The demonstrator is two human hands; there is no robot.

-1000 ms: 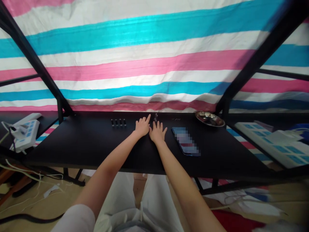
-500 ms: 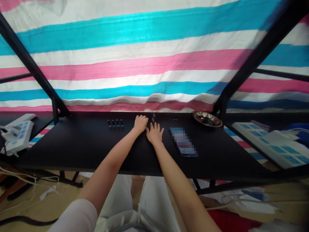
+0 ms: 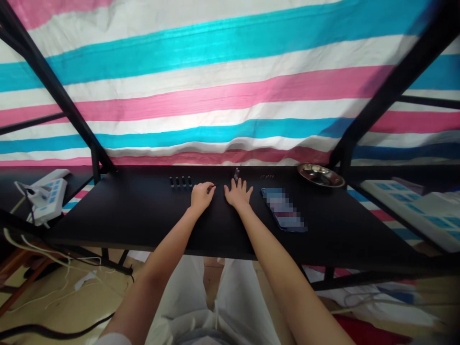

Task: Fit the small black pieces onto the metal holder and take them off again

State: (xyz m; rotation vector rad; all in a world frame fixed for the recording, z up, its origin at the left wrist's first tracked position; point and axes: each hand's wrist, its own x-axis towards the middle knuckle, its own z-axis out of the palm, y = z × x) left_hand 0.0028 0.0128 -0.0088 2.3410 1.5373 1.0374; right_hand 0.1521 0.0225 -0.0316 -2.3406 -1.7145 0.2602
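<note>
Both my hands rest on a black table [image 3: 143, 215]. My left hand [image 3: 201, 195] has its fingers curled in, pinched on a small dark thing at its fingertips that I cannot make out. My right hand [image 3: 238, 193] lies flat beside it, fingers spread, holding nothing. A small dark upright piece [image 3: 236, 173] stands just beyond my right hand's fingertips. A row of several small black upright pieces [image 3: 180, 182] stands to the left of my left hand. A phone [image 3: 283, 215] lies to the right of my right hand.
A metal dish [image 3: 319, 175] sits at the table's back right. Black frame bars [image 3: 57, 91] slope up at both sides before a striped cloth [image 3: 230, 86]. White power strips [image 3: 46, 196] and cables lie at the left. White and blue boards [image 3: 413, 206] lie at the right.
My left hand has drawn back to the left, away from my right hand, with its fingers curled in. My right hand has stayed flat. The view has shifted slightly.
</note>
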